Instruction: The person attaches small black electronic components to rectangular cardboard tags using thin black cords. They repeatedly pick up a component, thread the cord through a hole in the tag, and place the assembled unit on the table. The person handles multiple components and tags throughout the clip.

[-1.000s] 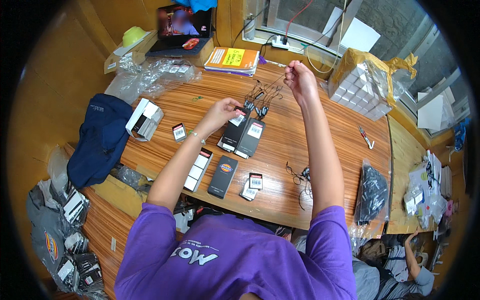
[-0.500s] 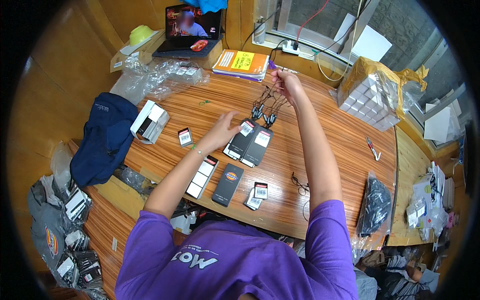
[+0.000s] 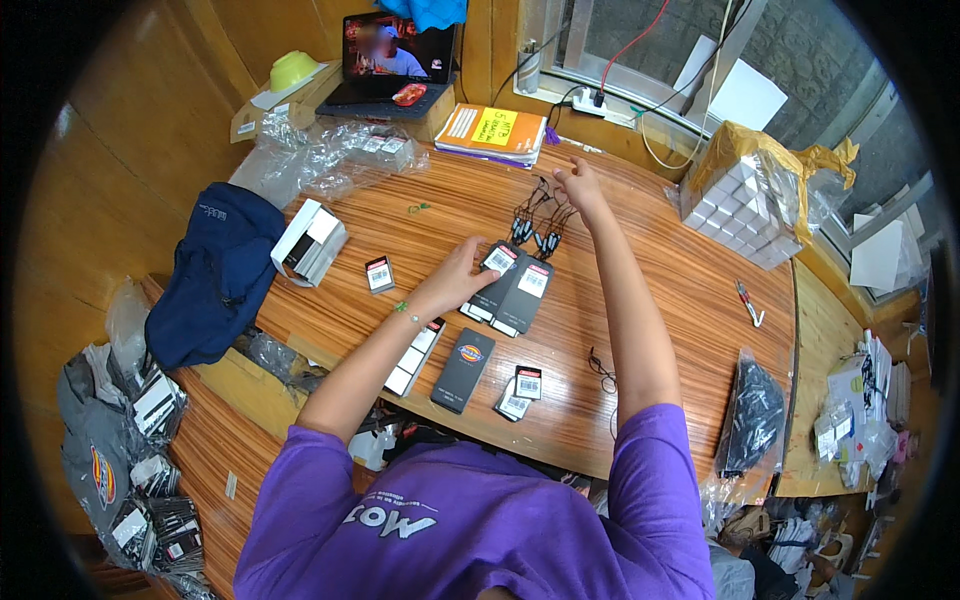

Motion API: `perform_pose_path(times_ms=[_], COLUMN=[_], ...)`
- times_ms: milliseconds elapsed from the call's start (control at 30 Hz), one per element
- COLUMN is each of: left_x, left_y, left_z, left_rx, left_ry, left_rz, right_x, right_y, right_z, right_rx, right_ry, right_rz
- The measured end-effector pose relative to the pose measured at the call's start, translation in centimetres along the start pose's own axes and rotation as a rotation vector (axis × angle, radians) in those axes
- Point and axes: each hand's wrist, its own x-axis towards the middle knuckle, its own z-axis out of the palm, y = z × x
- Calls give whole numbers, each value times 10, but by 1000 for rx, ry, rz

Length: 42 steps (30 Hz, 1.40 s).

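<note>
Right hand [image 3: 578, 187] now lower, beside the upper ends of the black cords [image 3: 527, 208]; the strand drawn taut a second ago no longer shows, suggesting the pull has slackened. Whether its bent fingers pinch a cord: cannot tell. Left hand [image 3: 462, 277], loosely spread, has its thumb against the left tag stack [image 3: 490, 292], beside the right tag stack [image 3: 528, 297] mid-table. Tags: flat rectangular matte grey card, white stickers. Cords: thin, looped, with small glossy seals [image 3: 521, 233]. Table [image 3: 690, 330]: striped woodgrain.

Wood-panelled wall [image 3: 130, 150] (yellowish-brown), striped tabletop [image 3: 705, 310], metal-framed window [image 3: 800, 80].
</note>
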Motion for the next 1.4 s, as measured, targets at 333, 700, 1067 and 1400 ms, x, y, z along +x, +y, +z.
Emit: perform_pose_path(times_ms=[333,700,1067,1400], left_x=[9,-90,-93,-109], left_y=[-30,47,32,46], left_z=[-6,-35,-24,-33], left_rx=[-15,647,666,-20], left_ry=[-40,-220,-219,-216], left_rz=[-42,404,405,54], right_x=[-174,-303,-308,-313], right_y=[-66,-63,-66,-48], right_z=[-85,-100,-93,-83], right_rx=[310,-247,-398,201], right_ry=[-476,-567,-505,-484], right_rz=[38,-115,-146,185])
